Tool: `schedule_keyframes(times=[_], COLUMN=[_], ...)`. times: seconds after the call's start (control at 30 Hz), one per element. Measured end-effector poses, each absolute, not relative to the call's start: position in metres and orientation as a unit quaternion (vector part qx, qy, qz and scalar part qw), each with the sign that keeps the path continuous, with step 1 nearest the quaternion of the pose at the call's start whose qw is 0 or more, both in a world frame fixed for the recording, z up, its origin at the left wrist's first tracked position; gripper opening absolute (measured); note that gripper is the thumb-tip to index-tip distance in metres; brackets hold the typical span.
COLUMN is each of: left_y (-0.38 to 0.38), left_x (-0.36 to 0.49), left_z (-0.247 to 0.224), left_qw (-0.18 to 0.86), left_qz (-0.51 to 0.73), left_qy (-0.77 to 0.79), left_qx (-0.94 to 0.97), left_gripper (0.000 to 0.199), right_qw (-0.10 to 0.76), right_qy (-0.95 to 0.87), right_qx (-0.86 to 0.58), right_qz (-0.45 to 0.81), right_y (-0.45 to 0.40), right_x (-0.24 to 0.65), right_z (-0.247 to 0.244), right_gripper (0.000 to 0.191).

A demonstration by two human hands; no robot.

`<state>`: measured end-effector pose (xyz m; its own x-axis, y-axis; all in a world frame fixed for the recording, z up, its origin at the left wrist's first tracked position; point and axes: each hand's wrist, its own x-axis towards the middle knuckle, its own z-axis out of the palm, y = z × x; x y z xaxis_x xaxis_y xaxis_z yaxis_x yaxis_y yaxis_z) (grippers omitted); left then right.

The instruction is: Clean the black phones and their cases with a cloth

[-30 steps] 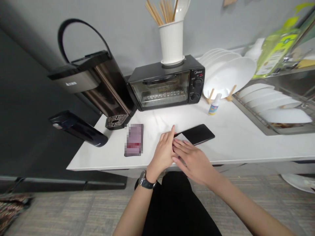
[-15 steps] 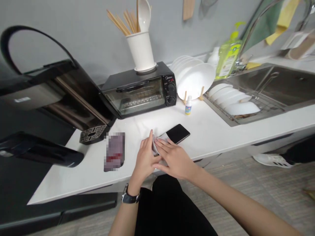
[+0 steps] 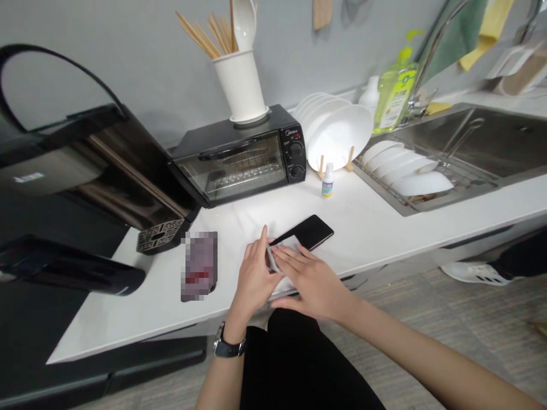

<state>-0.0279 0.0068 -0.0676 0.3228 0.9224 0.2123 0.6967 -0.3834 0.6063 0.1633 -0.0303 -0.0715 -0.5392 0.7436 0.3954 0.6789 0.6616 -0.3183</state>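
Observation:
A black phone lies face up on the white counter, its near left part under a light grey cloth. My right hand presses the cloth with its fingers laid flat and the thumb apart. At the phone's left end is my left hand, thumb and fingers around the edge of the phone and cloth; the exact hold is partly hidden. A small white spray bottle stands upright behind the phone. Left of my hands lies a blurred purple item.
Behind are a black toaster oven with a white utensil cup, and racked plates. A black machine and dark cylinder stand left. The sink with bowls is right; a person's shoe shows below.
My right hand has shifted slightly right and its thumb has moved away from my left hand. The phone and cloth show a little more to the right.

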Motion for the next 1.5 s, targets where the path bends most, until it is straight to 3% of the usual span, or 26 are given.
schedule_keyframes(times=[0.13,0.23,0.37,0.47,0.6,0.7,0.9,1.03,1.13,1.33,1.5], left_y=[0.006,0.007,0.008,0.007,0.005,0.006,0.005,0.004,0.006,0.006,0.002], left_x=[-0.023,-0.025,-0.030,-0.029,-0.024,-0.025,-0.030,-0.026,-0.025,-0.029,-0.024], left_z=[-0.066,-0.068,-0.069,-0.067,-0.064,-0.066,-0.064,-0.062,-0.065,-0.067,-0.063], left_qw=[0.217,0.220,0.211,0.213,0.225,0.226,0.203,0.224,0.225,0.196,0.202], left_qz=[0.286,0.294,0.286,0.280,0.291,0.297,0.267,0.276,0.293,0.272,0.279], left_qy=[0.507,0.503,0.503,0.513,0.503,0.500,0.518,0.512,0.503,0.514,0.512], left_qx=[0.784,0.783,0.788,0.783,0.782,0.781,0.787,0.782,0.781,0.789,0.787], left_gripper=[0.109,0.107,0.105,0.109,0.112,0.109,0.103,0.108,0.106,0.101,0.106], right_qw=[0.227,0.221,0.223,0.214,0.192,0.201,0.235,0.219,0.218,0.246,0.209], right_qy=[-0.835,-0.802,-0.855,-0.884,-0.851,-0.813,-0.879,-0.851,-0.806,-0.864,-0.849], right_qx=[-0.502,-0.553,-0.468,-0.414,-0.488,-0.545,-0.411,-0.478,-0.551,-0.433,-0.485], right_qz=[-0.009,-0.038,0.024,0.036,-0.012,-0.029,0.055,0.025,-0.006,0.074,0.034], right_y=[-0.021,-0.001,-0.009,-0.027,-0.019,-0.001,-0.024,-0.028,-0.009,-0.025,-0.033], right_x=[0.222,0.211,0.154,0.162,0.214,0.204,0.157,0.208,0.210,0.148,0.210], right_z=[-0.073,-0.071,-0.071,-0.072,-0.071,-0.071,-0.070,-0.068,-0.067,-0.068,-0.067], right_gripper=[0.077,0.085,0.098,0.105,0.091,0.091,0.103,0.088,0.088,0.100,0.079])
